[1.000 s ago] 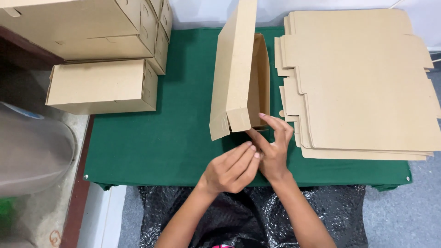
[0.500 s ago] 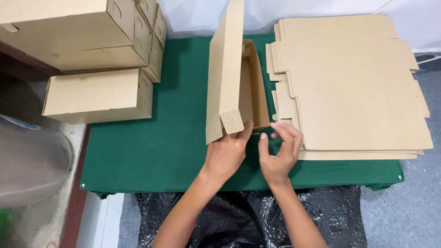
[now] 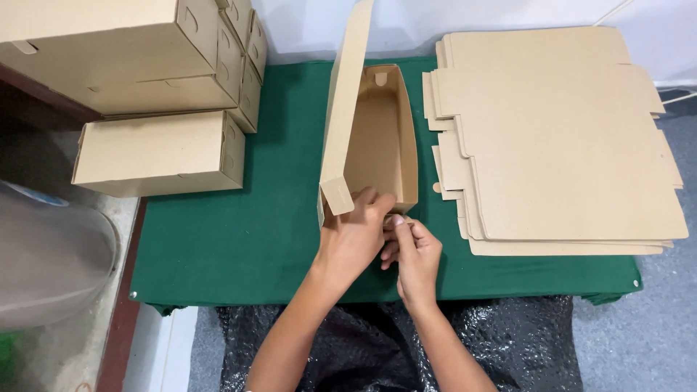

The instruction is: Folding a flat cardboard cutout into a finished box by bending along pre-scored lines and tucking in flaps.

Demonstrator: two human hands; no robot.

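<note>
A half-folded brown cardboard box (image 3: 381,138) stands open on the green table (image 3: 239,232), its long lid flap (image 3: 347,101) raised upright on the left side. My left hand (image 3: 353,236) grips the near end wall of the box, fingers curled over its rim. Just to the right, my right hand (image 3: 414,254) pinches a small cardboard flap at the box's near right corner. Both hands touch each other there.
A stack of flat unfolded cardboard blanks (image 3: 566,138) lies to the right of the box. Several finished closed boxes (image 3: 156,152) are piled at the left and back left. Black bubble wrap (image 3: 377,348) hangs below the table's near edge. A clear plastic bin (image 3: 43,254) sits far left.
The box has been lowered from a tilted stance so its inside faces up. Both hands have moved to its near end and closed on the end wall and flap.
</note>
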